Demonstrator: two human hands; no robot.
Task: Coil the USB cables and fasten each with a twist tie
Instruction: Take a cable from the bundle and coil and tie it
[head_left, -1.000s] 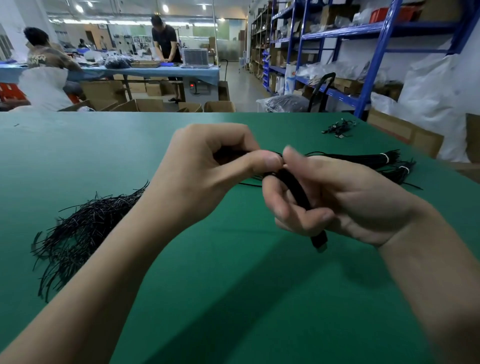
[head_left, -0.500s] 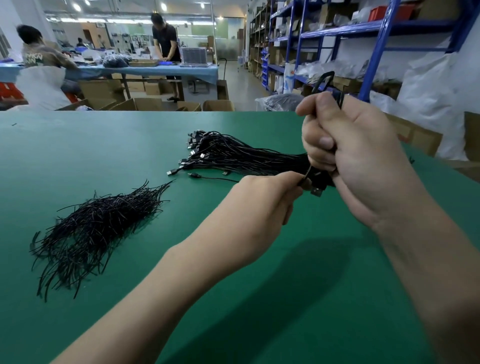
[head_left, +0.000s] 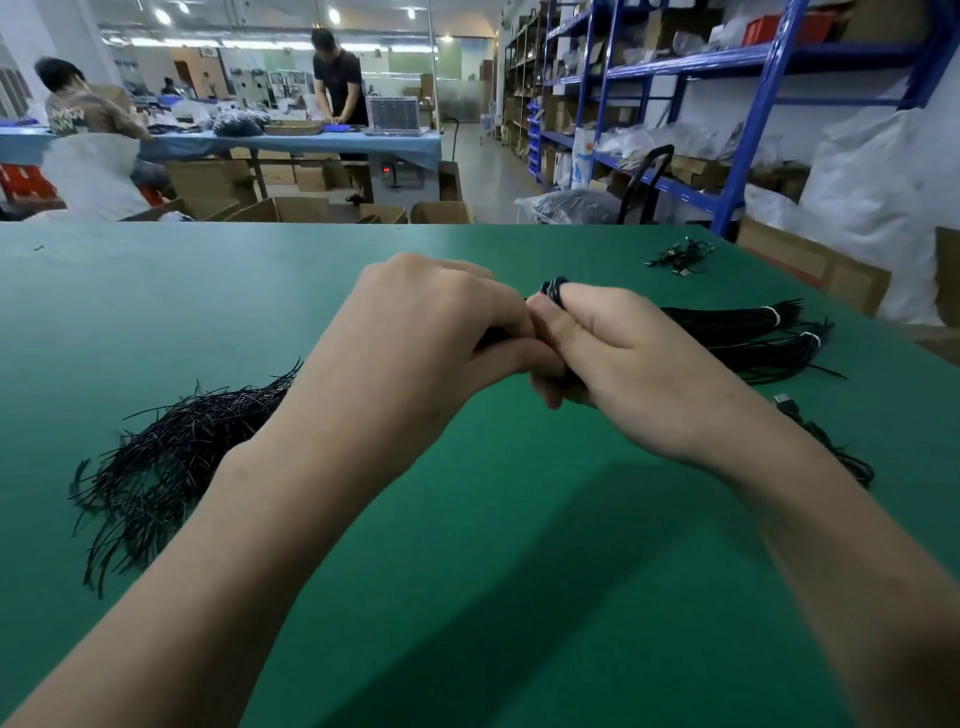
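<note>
Above the middle of the green table (head_left: 467, 519), my right hand (head_left: 618, 358) grips a coiled black USB cable (head_left: 555, 287); only its loops show above my fingers. My left hand (head_left: 441, 332) meets it from the left with curled fingers pinching at the coil; what it pinches is hidden. A heap of black twist ties (head_left: 171, 457) lies to the left. Bundles of black cables with white bands (head_left: 743, 332) lie behind my right hand. One loose cable (head_left: 826, 441) with its plug lies to the right of my right wrist.
A small cluster of cables (head_left: 680, 257) sits at the far right corner of the table. Cardboard boxes and white sacks stand beyond the right edge, blue shelving behind them. Two people work at a blue table (head_left: 291, 140) in the background.
My right hand has come down from its raised position with the cable. My left hand has moved up to join it at the coil. The view has shifted, hiding the far cable pile.
</note>
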